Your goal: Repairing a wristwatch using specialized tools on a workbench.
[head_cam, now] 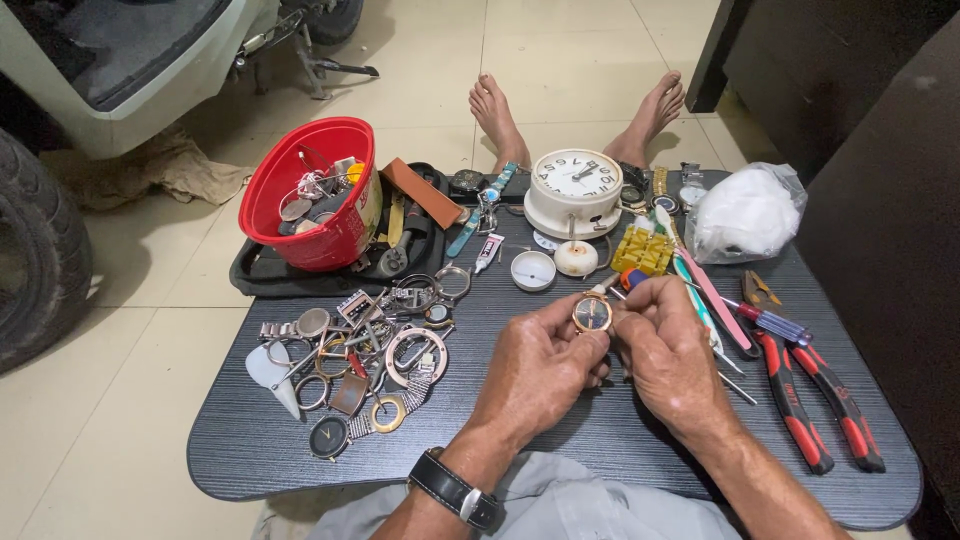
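Note:
Above the dark low table (260,440), my left hand (535,370) and my right hand (665,350) meet around a small round watch case (592,313) with a copper rim and dark face. The left fingers pinch its left side. My right thumb and fingers press its right edge. A black wristwatch sits on my left wrist (455,490).
A pile of watch cases and rings (365,350) lies left. A red bucket (315,190) of parts stands in a black tray. A white alarm clock (574,190), yellow tool (642,250), white plastic bag (745,212), red pliers (815,400) and screwdrivers (770,322) sit around. My bare feet (500,115) lie beyond.

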